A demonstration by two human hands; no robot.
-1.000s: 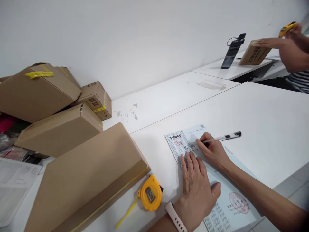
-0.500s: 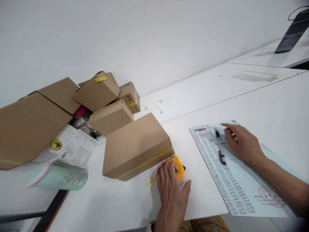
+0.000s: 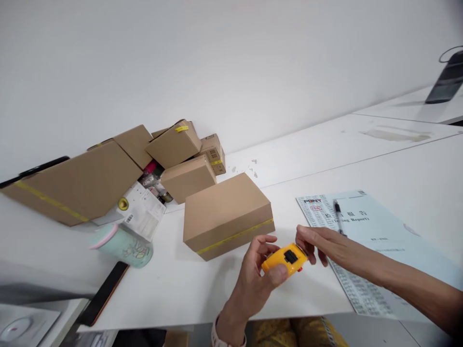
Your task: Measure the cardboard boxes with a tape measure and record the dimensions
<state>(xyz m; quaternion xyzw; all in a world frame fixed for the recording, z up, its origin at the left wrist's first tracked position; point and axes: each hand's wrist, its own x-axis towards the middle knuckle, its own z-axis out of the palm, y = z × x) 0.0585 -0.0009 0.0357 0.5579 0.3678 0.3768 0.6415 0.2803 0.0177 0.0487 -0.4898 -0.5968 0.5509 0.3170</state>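
Note:
My left hand [image 3: 255,274] holds a yellow tape measure [image 3: 284,259] just above the white table [image 3: 202,284], thumb under it and fingers curled behind. My right hand [image 3: 318,242] reaches in from the right, and its fingertips pinch at the tape measure's right end. A cardboard box with a yellow tape stripe [image 3: 227,215] lies just beyond both hands. To the right, a pale blue printed report sheet [image 3: 376,241] lies flat with a black-and-white pen [image 3: 338,212] resting on it.
More cardboard boxes [image 3: 108,168] are piled at the back left against the white wall. A mint green cup with a pink lid [image 3: 121,245] lies on its side near a dark phone [image 3: 103,294] at the table's left edge. A black device [image 3: 446,82] stands far right.
My left hand has lifted the tape measure off the table. My right hand left the pen on the sheet and came over to the tape measure's end. The view drew back slightly.

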